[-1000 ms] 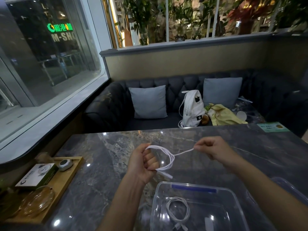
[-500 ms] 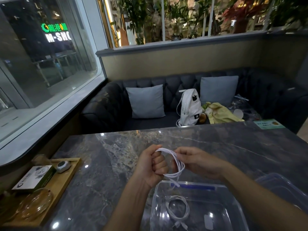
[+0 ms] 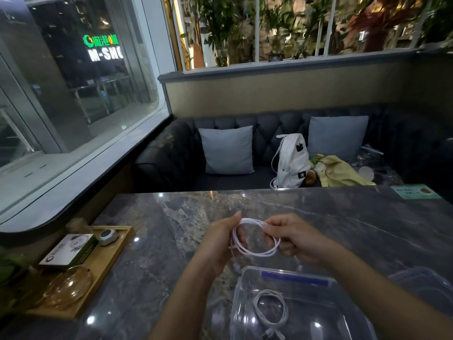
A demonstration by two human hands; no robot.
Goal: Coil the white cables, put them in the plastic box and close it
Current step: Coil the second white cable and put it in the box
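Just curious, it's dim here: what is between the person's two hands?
In the head view, a loop of white cable: the left hand and the right hand each hold one side of it above the table.

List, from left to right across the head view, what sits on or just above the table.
wooden tray → left hand → white cable coil, held between both hands → right hand → clear lid at the right edge. The plastic box is left out: it overlaps the hands' span.
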